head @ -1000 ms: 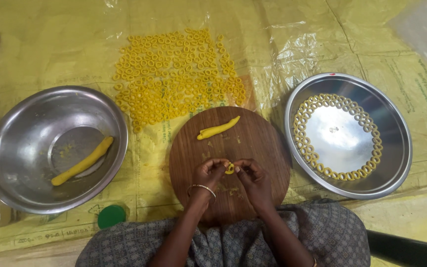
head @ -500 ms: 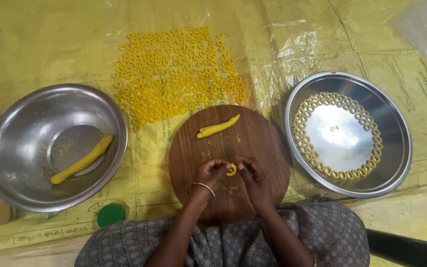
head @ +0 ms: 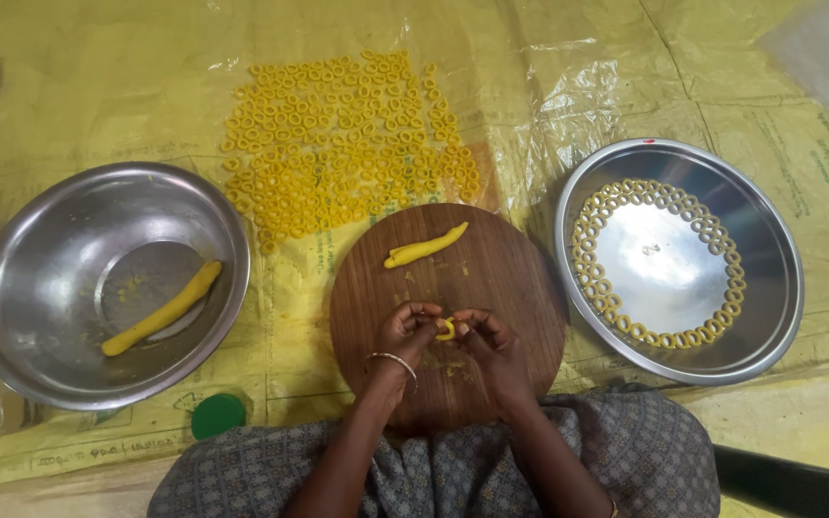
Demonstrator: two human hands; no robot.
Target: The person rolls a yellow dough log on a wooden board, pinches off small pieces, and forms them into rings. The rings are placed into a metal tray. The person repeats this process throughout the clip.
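Observation:
My left hand (head: 401, 338) and my right hand (head: 487, 345) meet over the near part of a round wooden board (head: 520, 278). Between their fingertips they pinch a small yellow dough ring (head: 445, 329). A short roll of yellow dough (head: 424, 246) lies on the far part of the board. A bangle circles my left wrist.
A steel bowl (head: 40, 240) at the left holds a long dough roll (head: 162, 309). A steel plate (head: 765, 288) at the right has dough rings along its rim. Many dough rings (head: 347, 134) lie spread on the yellow plastic sheet beyond the board. A green lid (head: 218, 415) sits near my lap.
The hands stay in the same spot over the board; the fingers have worked the small dough piece into a closed ring.

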